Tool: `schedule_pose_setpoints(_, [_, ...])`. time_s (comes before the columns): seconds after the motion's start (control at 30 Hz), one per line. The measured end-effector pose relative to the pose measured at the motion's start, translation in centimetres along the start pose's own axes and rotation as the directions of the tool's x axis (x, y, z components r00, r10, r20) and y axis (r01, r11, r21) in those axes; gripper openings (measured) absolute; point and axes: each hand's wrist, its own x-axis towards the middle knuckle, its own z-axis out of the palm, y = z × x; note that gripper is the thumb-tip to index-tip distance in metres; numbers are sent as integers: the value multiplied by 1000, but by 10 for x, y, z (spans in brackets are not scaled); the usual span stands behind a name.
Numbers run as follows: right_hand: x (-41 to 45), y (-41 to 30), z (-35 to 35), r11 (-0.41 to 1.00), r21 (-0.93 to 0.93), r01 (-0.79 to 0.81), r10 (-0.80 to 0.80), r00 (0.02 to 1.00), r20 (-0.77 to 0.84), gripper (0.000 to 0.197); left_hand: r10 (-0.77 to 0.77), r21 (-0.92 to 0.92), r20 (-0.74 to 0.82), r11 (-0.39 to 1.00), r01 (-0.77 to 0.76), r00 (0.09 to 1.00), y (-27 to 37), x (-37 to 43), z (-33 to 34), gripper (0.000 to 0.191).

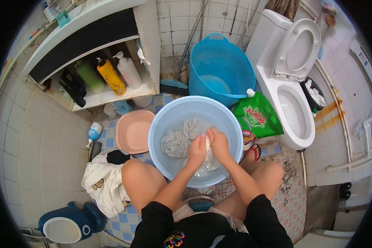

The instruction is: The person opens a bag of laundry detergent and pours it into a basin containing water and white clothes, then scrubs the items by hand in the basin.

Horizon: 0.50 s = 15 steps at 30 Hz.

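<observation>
A light blue plastic basin (161, 108) holding water stands between my knees. Wet grey cloth (176, 143) lies in its left half. Over the basin's right half, my left hand (197, 150) and my right hand (218, 144) are close together, both closed on a piece of whitish wet cloth (208, 152) that hangs down between them towards the water. Part of this cloth is hidden by the hands and wrists. A green detergent pouch (258, 115) with a white cap leans just right of the basin.
Behind the basin stands a tall blue tub (221, 65), with a white toilet (293, 105) to its right. A pink basin (135, 131) is on the left, near white clothing (105, 183) and a pump bottle (95, 131). Bottles stand in an open cabinet (147, 86) at upper left.
</observation>
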Motion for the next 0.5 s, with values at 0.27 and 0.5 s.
schedule_pose_setpoints(0.27, [-12,5,28,987,108,123,-132,988,83,18,-230,-167,-7,960,226,973,-22,2,-16,39])
schedule_pose_setpoints(0.5, [13,35,18,376,811,-449,482,842,242,30,-198,-62,-53,979,195,979,-5,13,-30,32])
